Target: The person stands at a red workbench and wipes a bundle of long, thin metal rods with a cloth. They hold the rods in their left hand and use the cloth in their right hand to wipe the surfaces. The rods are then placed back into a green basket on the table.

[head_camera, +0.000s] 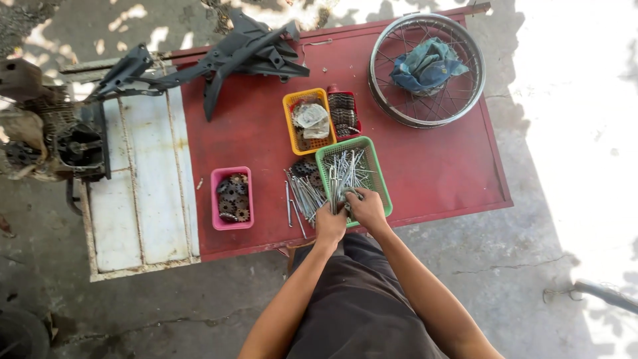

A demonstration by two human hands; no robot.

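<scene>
A green basket [375, 174] of long metal spokes sits at the near edge of a red table [432, 166]. My left hand [330, 226] grips a bunch of spokes [334, 193] at the basket's near-left corner. My right hand [367, 210] rests over the basket's near end with its fingers closed on spokes next to the left hand. More loose spokes [304, 195] lie on the table just left of the basket, beside a few dark sprockets [307, 169].
A pink basket [216, 197] of sprockets stands to the left. A yellow basket [290, 121] and a red one [343, 112] hold parts behind. A spoked wheel rim [425, 70] with a blue rag lies at the far right, black frame parts [239, 53] at the far left, an engine [60, 139] beyond.
</scene>
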